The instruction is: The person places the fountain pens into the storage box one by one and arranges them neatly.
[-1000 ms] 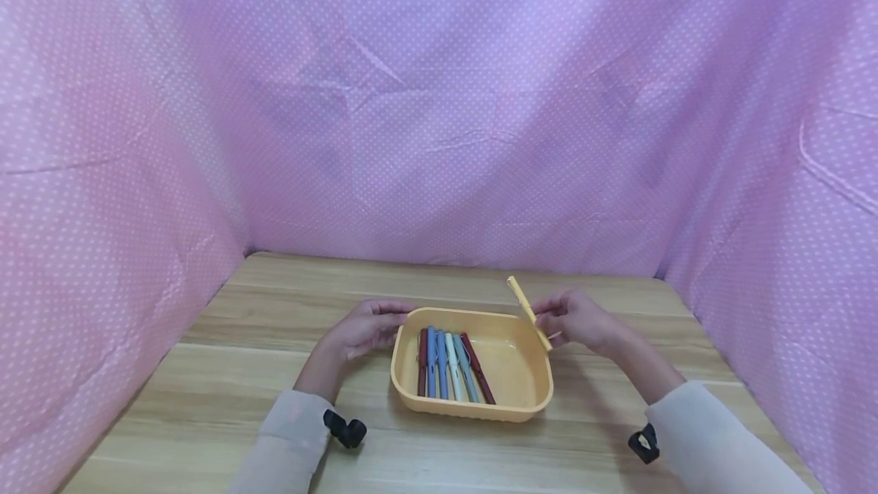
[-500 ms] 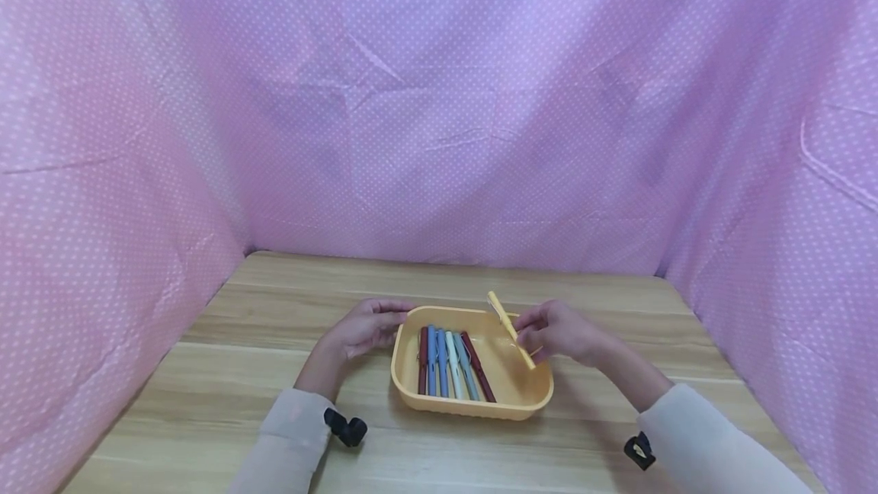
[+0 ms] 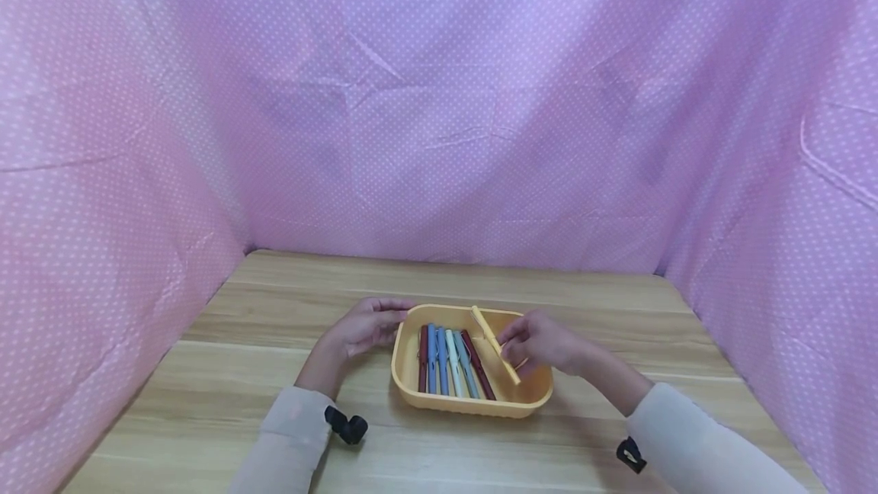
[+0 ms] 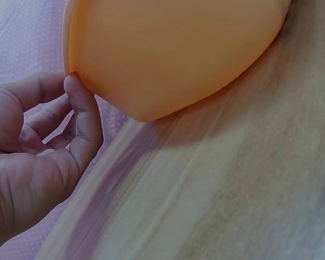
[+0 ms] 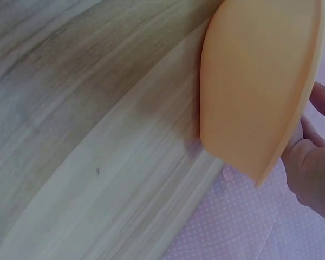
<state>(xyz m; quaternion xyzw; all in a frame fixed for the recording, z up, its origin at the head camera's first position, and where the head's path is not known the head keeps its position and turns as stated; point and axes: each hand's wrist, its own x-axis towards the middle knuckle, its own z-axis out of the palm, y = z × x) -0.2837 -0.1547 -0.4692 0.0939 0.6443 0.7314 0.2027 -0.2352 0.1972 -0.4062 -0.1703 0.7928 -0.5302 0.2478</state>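
Observation:
A yellow-orange plastic basket point(image 3: 473, 408) stands on the table, with several pens lying side by side in its left part. They include dark red pens point(image 3: 478, 366), blue pens point(image 3: 431, 360), a pale cream pen point(image 3: 453, 364) and a grey-blue pen point(image 3: 465, 366). My right hand point(image 3: 545, 343) pinches a yellow pen point(image 3: 495, 344), tilted over the basket's right part. In the right wrist view the basket wall hides the pen and fingertips. My left hand point(image 3: 366, 328) pinches the basket's far left rim between thumb and finger, as the left wrist view of that hand point(image 4: 49, 130) shows.
The wooden table point(image 3: 206, 402) extends around the basket on every side. Pink dotted cloth point(image 3: 439, 136) hangs behind it and along both sides. A black clip-like piece point(image 3: 346, 425) sits at the left cuff, another black piece point(image 3: 631, 454) at the right cuff.
My right hand has carried the yellow pen leftward and down, from above the basket's right rim to over its inside, near the dark red pen. The left hand has stayed on the rim.

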